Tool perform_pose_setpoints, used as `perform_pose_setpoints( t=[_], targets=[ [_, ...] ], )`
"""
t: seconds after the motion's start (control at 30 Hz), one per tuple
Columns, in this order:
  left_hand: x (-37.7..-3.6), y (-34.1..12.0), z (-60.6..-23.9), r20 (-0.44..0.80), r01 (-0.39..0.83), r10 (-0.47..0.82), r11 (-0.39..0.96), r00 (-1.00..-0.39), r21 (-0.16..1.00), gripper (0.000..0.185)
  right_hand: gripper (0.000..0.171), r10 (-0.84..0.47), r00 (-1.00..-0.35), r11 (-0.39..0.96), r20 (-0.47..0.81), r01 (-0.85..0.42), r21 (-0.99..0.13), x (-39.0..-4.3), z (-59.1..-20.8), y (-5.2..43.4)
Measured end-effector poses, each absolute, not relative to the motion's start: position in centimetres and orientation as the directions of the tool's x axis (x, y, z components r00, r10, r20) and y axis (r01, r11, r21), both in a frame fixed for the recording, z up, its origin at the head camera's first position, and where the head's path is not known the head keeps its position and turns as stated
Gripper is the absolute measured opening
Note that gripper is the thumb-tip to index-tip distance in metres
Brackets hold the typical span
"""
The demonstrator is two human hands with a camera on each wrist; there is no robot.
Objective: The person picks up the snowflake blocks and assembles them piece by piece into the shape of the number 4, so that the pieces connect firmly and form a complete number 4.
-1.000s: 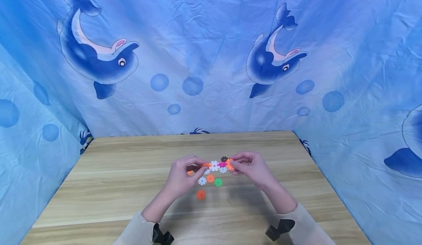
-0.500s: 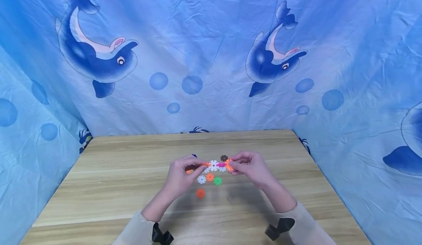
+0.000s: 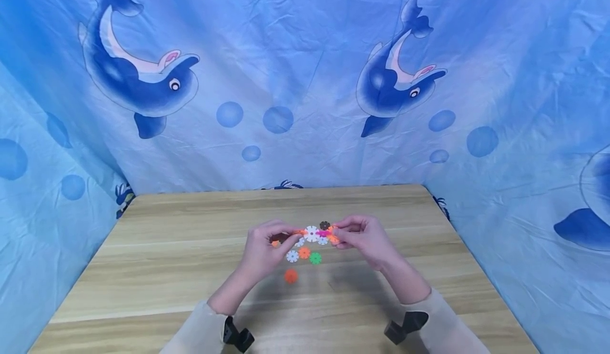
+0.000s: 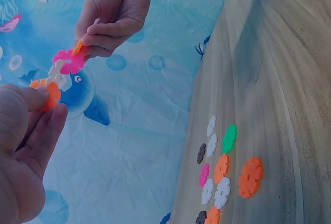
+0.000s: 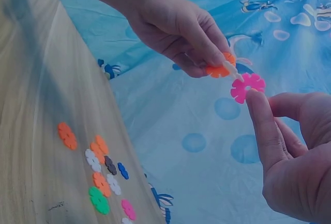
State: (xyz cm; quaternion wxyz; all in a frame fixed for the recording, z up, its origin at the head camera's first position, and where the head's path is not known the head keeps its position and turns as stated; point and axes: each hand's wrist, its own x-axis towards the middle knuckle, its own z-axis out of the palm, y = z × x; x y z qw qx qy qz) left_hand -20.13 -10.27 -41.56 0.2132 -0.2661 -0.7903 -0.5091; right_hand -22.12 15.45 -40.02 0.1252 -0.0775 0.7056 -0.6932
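So both hands are up over the table (image 3: 167,269), holding a little chain (image 3: 312,234) of snap-together flower discs between them. Left hand (image 3: 261,253) pinches the orange disc (image 4: 50,93) at its end, thumb and fingers curled round it. Right hand (image 3: 364,240) pinches the other end, fingertips closed on a second orange piece (image 4: 78,47) just past the pink disc (image 4: 67,61). A white disc (image 4: 56,75) sits in the middle, joining orange to pink. The whole chain is in the air, just above the loose pile, not touching the wood.

Under it the spare discs are scattered near the middle of the table: a green one (image 3: 315,259), an orange one (image 3: 304,252), a white one (image 3: 292,256), and a lone orange disc (image 3: 290,276) a bit nearer the person, apart from the rest. A dark one (image 3: 324,225) lies just behind the chain. The wrist views show a few more in the pile, pink, blue and dark ones, lying flat.

Sleeves are light coloured, with a black camera mount at each wrist. Backdrop is a blue dolphin sheet (image 3: 143,79) wrapped round three sides of the table.
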Motion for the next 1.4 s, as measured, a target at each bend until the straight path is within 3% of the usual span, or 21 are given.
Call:
perform_pose_setpoints(
  t=[0.53,0.7,0.93,1.2,1.4],
  targets=[
    [-19.9,-10.3,-41.3,0.568,0.591,0.167,0.289,-0.806,0.753,0.008,0.038,-0.277,-0.961,0.036,-0.023,0.013,-0.999,-22.6,-40.3,15.4],
    [-19.8,-10.7,-41.1,0.563,0.583,0.158,0.298,-0.811,0.756,0.01,0.026,-0.252,-0.967,0.171,0.03,-0.075,-0.982,-23.2,-41.9,15.3],
    [-19.6,-11.1,-40.8,0.562,0.582,0.16,0.294,-0.812,0.758,0.013,0.011,-0.329,-0.935,0.552,0.131,-0.303,-0.777,-23.5,-44.9,14.3],
    [-19.5,-11.2,-40.9,0.572,0.597,0.174,0.29,-0.801,0.748,0.01,0.024,-0.427,-0.902,0.692,0.06,-0.369,-0.62,-23.5,-46.9,12.6],
    [-19.3,-11.0,-40.7,0.558,0.581,0.166,0.295,-0.813,0.759,0.011,0.022,-0.508,-0.85,0.703,0.143,-0.504,-0.502,-23.3,-48.5,11.6]
  ],
)
